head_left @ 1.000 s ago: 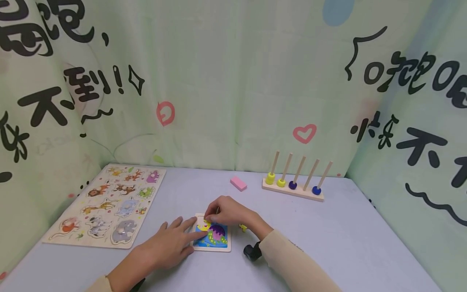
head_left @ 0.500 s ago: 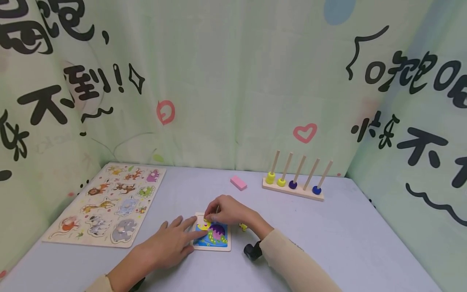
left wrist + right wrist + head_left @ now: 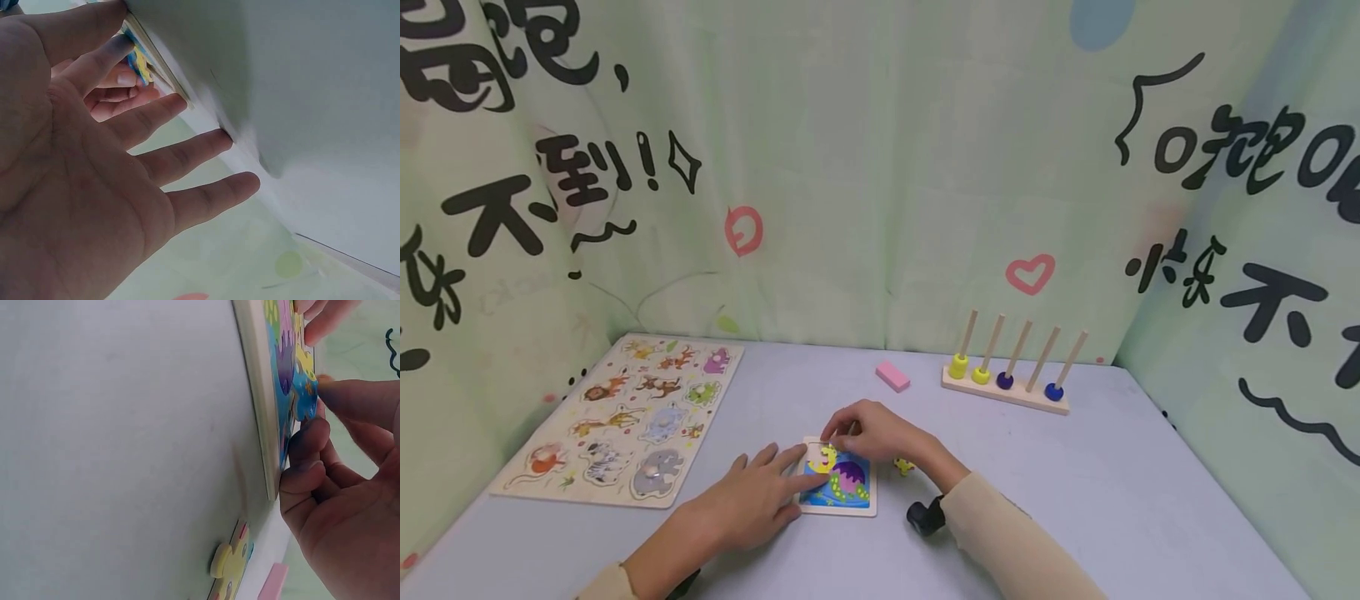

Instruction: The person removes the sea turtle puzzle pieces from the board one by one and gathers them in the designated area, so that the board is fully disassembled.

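A small jigsaw puzzle in a wooden tray (image 3: 867, 510) lies in front of me, with a blue, purple and yellow picture. My left hand (image 3: 748, 500) spreads its fingers at the tray's left side, one fingertip reaching over the picture. In the left wrist view the left palm (image 3: 94, 181) shows, its fingers straight. At the tray's far edge my right hand (image 3: 872, 433) pinches a blue-and-yellow puzzle piece (image 3: 305, 394), which sits tilted above the tray in the right wrist view. A loose yellow puzzle piece (image 3: 231, 565) lies on the table beside the tray, partly behind the right wrist in the head view.
A large animal peg puzzle board (image 3: 568, 487) lies at the left. Farther back are a pink block (image 3: 892, 377) and a wooden stand (image 3: 1000, 392) with upright pegs and coloured beads. Curtains with black writing (image 3: 887, 167) enclose the table (image 3: 1075, 508).
My right fingers have shifted slightly at the tray's far edge, and more of the yellow part of the picture shows beneath them. The left hand keeps its place on the tray.
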A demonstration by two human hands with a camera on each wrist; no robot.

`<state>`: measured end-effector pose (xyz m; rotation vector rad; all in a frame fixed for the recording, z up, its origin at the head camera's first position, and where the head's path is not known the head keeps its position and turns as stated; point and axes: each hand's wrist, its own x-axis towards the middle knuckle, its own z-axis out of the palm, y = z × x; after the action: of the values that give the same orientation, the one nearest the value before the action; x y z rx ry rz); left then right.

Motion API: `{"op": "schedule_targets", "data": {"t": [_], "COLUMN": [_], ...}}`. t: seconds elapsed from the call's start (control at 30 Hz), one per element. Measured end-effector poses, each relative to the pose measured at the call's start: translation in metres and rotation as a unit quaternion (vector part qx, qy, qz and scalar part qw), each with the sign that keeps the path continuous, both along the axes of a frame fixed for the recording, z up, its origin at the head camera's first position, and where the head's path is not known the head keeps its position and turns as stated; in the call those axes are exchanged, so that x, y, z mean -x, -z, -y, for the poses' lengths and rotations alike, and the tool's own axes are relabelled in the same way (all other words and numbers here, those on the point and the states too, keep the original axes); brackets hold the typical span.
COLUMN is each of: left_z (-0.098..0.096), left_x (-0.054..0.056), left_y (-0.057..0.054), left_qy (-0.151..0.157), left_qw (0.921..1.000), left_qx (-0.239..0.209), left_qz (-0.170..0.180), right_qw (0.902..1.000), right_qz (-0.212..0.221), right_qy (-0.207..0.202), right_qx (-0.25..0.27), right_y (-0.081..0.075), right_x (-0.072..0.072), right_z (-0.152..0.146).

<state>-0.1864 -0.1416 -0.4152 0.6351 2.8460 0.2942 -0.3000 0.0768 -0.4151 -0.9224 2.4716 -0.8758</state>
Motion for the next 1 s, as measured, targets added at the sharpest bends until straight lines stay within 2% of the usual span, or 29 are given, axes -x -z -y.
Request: {"op": "schedule_targets", "data": {"t": [0.17,0.63,1.0], "left_z": [-0.0002,-0.0008,-0.0009], "left_x": [0.0003,0.0002,0.0001], "left_y": [-0.0011,-0.0019,-0.0010], "left_qy": [-0.002,-0.009,-0.007], "left_qw": [1.0000,0.9999,1.0000], "left_qx": [0.000,0.002,0.002], "left_qz": [0.002,0.010,0.006], "right_qw": [0.9998,0.9988,0.9975], "right_qz": [0.006,0.030,0.049], "right_qy": [0.014,0.019,0.035], "right_qx": [0.010,0.034,0.036], "right_y": [-0.0008,0.0036,0.0044], "right_x": [-0.0002,0.0022,0.0041], "right_z": [-0.0023,-0.0054,-0.0055]}}
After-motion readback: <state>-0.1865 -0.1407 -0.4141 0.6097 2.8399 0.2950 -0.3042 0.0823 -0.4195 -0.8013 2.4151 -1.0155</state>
